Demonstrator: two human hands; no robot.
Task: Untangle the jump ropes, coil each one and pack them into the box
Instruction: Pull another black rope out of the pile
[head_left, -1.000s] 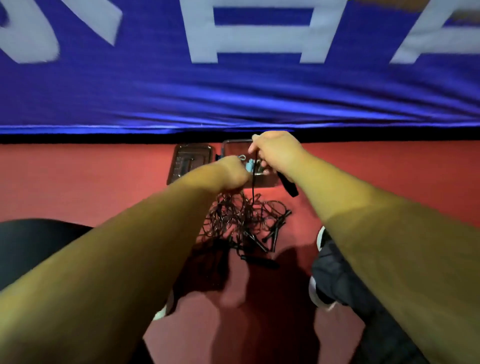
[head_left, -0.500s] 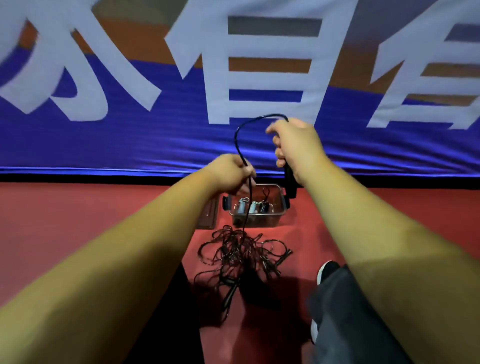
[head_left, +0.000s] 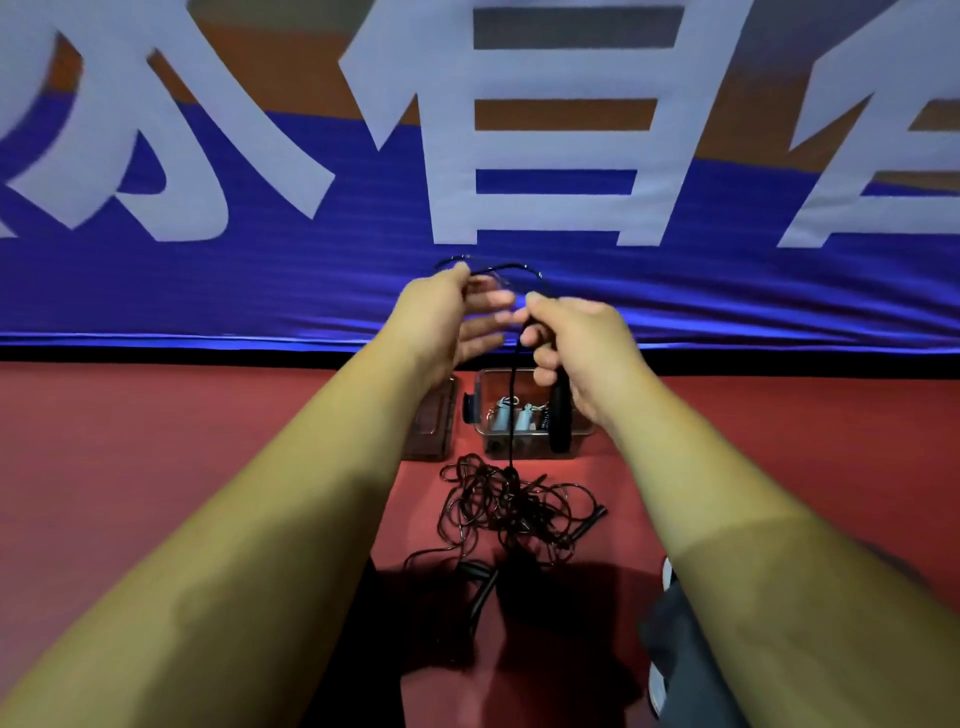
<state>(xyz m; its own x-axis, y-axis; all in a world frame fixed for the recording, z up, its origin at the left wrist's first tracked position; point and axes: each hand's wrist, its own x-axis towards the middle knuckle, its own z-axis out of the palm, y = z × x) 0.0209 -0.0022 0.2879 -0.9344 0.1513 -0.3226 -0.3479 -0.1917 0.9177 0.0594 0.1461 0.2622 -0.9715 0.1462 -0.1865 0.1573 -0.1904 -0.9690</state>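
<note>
A tangled heap of black jump ropes (head_left: 511, 512) lies on the red floor in front of me. One strand rises from it to my right hand (head_left: 582, 348), which grips a black handle (head_left: 561, 421) together with the cord. The cord arcs over to my left hand (head_left: 452, 317) and rests over its thumb; that hand's fingers are spread and slightly blurred. Both hands are raised above a clear plastic box (head_left: 480, 410) just behind the heap. The box holds a few light-blue-handled items (head_left: 511, 415).
The box's lid (head_left: 431, 421) lies flat on the floor to its left. A blue banner (head_left: 260, 280) with big white characters hangs right behind the box. My dark trouser leg and a shoe (head_left: 667, 574) are at the lower right.
My hands have come closer together in front of the banner. The left hand's fingers have uncurled from the cord, which now loops over its thumb. The right hand keeps the handle.
</note>
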